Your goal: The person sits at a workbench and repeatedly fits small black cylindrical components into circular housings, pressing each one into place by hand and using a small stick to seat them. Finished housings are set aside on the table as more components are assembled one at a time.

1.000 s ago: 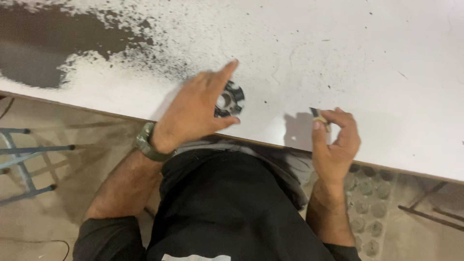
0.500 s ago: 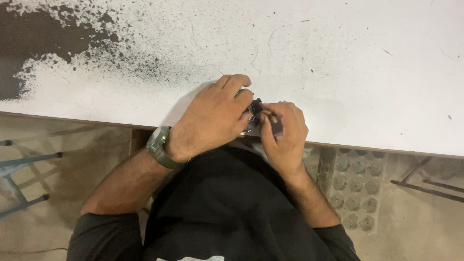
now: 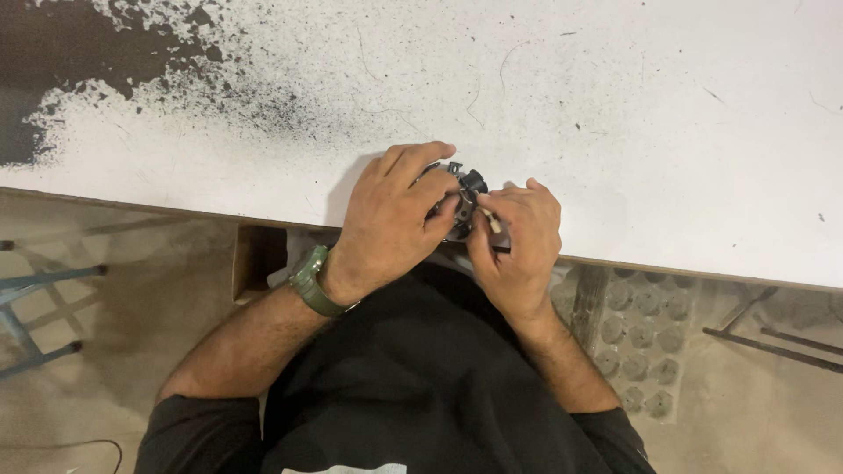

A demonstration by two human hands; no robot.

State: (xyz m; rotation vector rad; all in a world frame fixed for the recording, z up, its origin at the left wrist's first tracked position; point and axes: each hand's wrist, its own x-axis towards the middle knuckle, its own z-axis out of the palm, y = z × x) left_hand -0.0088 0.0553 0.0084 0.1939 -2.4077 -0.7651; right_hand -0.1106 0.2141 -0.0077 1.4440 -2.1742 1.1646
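Right hand [image 3: 514,237] now joins left hand [image 3: 395,219] — round black part [image 3: 464,197] between both grips

Table [image 3: 632,114]: matt white top, scratched, rough black speckling far from round part [image 3: 464,195]; part: dark moulded plastic, slight sheen; watch [image 3: 312,281] beside table edge: matt green band.
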